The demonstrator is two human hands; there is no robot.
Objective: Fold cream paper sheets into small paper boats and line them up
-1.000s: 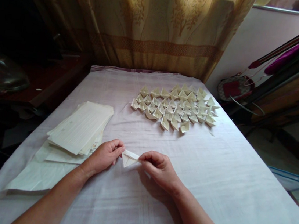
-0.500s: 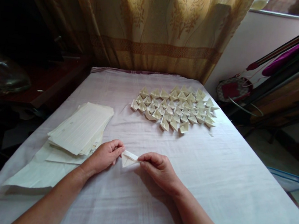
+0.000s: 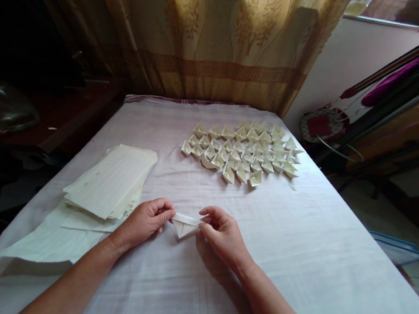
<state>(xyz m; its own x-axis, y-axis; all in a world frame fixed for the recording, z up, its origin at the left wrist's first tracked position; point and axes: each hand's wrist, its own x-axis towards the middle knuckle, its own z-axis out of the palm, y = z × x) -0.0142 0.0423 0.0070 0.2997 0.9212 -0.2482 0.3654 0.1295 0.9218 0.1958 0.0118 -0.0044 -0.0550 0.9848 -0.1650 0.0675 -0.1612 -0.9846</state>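
Between my two hands is a small piece of folded white paper (image 3: 183, 227), a triangle pointing down towards me with a folded band along its top edge. My left hand (image 3: 149, 221) pinches its left corner between thumb and fingers. At the right corner, the thumb of my right hand (image 3: 225, 236) lies against the paper, with the index fingertip raised a little above; the fingers behind are partly hidden. Beyond my hands, several folded paper boats (image 3: 235, 153) stand close together in rows.
A stack of lined paper sheets (image 3: 110, 179) lies left of my hands, over a larger pale sheet (image 3: 42, 237). All rest on a white cloth (image 3: 294, 273). A gold curtain (image 3: 218, 38) hangs behind. Dark furniture (image 3: 83, 113) stands at the left.
The folded paper has turned more level and shows more of its front. My right index finger has lifted from its corner, while my left hand keeps its pinch.
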